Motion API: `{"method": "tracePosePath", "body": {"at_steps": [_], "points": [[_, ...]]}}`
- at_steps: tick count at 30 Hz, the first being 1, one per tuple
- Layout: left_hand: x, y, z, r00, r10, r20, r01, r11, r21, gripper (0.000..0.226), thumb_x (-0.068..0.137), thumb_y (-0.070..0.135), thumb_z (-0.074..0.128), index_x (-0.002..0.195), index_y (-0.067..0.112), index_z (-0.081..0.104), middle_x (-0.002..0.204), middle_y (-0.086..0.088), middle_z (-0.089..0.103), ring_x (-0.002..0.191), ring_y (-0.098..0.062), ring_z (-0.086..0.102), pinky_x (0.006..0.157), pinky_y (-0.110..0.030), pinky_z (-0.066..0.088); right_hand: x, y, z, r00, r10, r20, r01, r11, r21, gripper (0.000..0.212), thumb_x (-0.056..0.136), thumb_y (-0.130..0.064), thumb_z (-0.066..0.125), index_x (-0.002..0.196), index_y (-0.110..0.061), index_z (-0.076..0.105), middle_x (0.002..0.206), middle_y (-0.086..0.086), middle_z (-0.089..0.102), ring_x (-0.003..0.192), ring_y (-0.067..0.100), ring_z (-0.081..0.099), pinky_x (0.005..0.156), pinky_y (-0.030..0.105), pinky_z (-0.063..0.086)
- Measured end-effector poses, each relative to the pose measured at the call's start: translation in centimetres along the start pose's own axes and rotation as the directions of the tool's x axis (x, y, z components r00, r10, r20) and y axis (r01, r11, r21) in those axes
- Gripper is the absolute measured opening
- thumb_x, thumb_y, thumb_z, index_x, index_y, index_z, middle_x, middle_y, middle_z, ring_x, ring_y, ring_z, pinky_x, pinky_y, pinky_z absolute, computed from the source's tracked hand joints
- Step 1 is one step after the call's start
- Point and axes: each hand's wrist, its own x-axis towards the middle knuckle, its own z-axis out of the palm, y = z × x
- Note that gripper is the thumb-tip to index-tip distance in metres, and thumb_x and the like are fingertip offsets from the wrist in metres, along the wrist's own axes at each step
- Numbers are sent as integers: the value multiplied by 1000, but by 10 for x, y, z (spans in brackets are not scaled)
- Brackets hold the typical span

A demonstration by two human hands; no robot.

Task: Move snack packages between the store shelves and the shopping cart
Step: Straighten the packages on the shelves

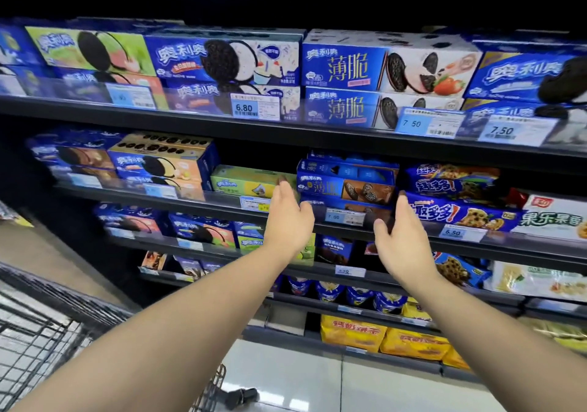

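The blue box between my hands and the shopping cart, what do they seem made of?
Blue box: likely glossy printed cardboard, given flat faces and crisp edges. Shopping cart: thin dark crossing wires, probably coated metal.

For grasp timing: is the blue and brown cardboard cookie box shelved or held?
Shelved: the cookie box sits stacked; left hand and right hand flank it, open.

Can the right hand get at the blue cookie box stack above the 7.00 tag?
Probably yes: the right hand is open just in front of the blue cookie box stack, with nothing between them.
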Motion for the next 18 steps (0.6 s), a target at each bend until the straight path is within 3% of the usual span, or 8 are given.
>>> {"method": "tracePosePath", "body": {"at_steps": [3,7,12,13,15,18], "points": [[9,6,-3,992,-88,91,95,992,-79,27,101,16,46,127,9,44,130,-12,52,108,-33,60,87,-46,54,5,-3,-3,997,42,72,-45,998,48,66,102,-28,48,158,-20,14,143,8,52,130,26,51,106,50,47],[9,6,0,982,-80,174,98,990,-99,17,99,13,47,116,13,47,120,-15,58,106,-39,61,71,-36,46,9,-3,-3,986,95,133,-108,990,94,61,103,-26,46,156,-26,17,132,5,59,114,26,61,95,49,55],[2,5,2,984,-27,176,45,994,-100,17,98,9,47,112,19,47,118,-5,55,75,-14,53,59,-27,41,9,4,-3,986,123,109,-139,977,161,50,103,-24,47,149,-22,29,127,6,61,110,26,62,92,48,56],[0,4,2,985,-16,171,30,996,-84,18,98,9,47,113,19,47,120,-4,55,76,-12,52,60,-24,41,8,6,-3,987,127,97,-143,974,177,50,102,-24,48,149,-21,30,130,7,60,113,26,61,95,47,55],[-3,3,-1,988,-2,152,7,999,-31,32,99,9,47,131,16,46,138,-4,50,102,-14,56,80,-21,43,3,7,0,988,151,43,-157,964,214,55,103,-24,48,153,-19,27,144,6,51,129,26,52,108,38,45],[-11,-4,-13,994,-43,100,42,999,9,62,101,10,44,159,15,20,164,0,25,146,-17,31,105,-18,23,-15,5,7,983,182,23,-183,959,217,63,104,-24,48,159,-17,19,161,4,32,148,22,30,117,37,26]]}}
